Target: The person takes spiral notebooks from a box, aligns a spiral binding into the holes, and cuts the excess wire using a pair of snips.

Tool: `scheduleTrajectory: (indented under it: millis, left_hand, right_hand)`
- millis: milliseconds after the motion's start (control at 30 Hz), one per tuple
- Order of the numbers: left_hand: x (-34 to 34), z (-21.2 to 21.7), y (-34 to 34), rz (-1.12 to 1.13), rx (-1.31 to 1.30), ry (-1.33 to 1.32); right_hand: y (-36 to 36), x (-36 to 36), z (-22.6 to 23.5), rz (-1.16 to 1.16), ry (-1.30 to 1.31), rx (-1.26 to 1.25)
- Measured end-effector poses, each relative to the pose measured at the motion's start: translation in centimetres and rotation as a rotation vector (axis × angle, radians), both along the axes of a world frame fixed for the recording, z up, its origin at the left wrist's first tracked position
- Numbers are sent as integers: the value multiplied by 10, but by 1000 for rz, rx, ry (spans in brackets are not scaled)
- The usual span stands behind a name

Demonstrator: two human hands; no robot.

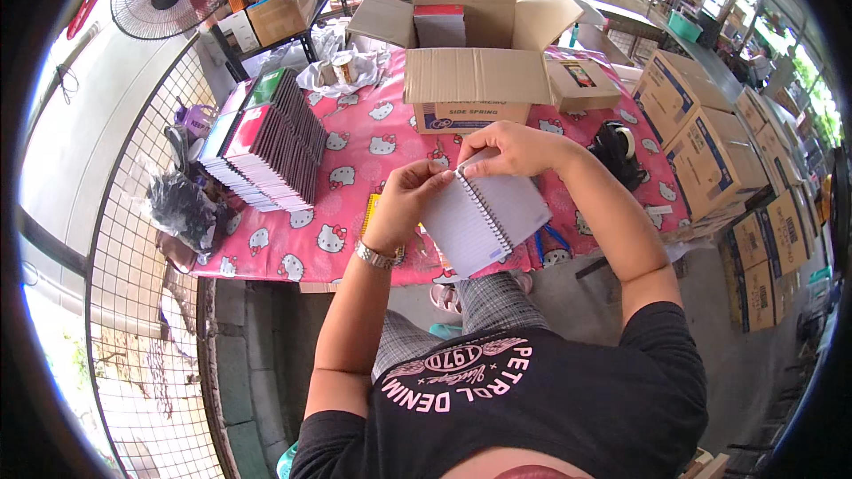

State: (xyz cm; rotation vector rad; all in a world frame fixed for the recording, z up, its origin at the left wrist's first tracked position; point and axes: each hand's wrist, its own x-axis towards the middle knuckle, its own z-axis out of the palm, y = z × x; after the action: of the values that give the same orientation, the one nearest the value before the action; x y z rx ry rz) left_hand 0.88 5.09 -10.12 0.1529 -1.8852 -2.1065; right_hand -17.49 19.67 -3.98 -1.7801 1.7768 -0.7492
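A spiral notebook (486, 217) lies open over the near edge of the table, its lined white pages spread on both sides of the wire coil. My left hand (408, 200) is closed with thumb and fingers at the coil's far end, by the left page. Opposite it, my right hand (508, 153) pinches the same end of the notebook from the right. The fingertips of both hands nearly meet, and they hide the coil's tip. Blue-handled pliers (555, 238) rest just right of the notebook. Something yellow (371, 209) shows partly behind my left wrist.
Tall stacks of notebooks (271, 146) stand on the left of the pink tablecloth (355, 137). An open carton (475, 89) with notebooks inside is at the back. A tape dispenser (619, 149) and a flat brown box (581, 86) are on the right, beside piled cartons (710, 160).
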Motion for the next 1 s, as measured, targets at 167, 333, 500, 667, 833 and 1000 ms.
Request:
scheduleTrajectory:
  millis: [167, 333, 500, 667, 833, 1000]
  left_hand:
    - [-2, -3, 25, 278, -343, 181]
    - [-1, 12, 37, 390, -598, 291]
    - [-8, 12, 43, 380, -499, 349]
    - [-19, 8, 45, 334, -471, 352]
    - [-28, 11, 53, 315, -459, 340]
    - [-32, 16, 58, 355, -543, 380]
  right_hand:
    - [9, 6, 24, -72, -29, 111]
    - [26, 24, 48, -261, 70, 47]
    - [35, 37, 61, -387, 220, 38]
    - [41, 43, 68, -356, 514, 35]
    - [49, 41, 76, -393, 520, 10]
    - [62, 51, 73, -418, 575, -84]
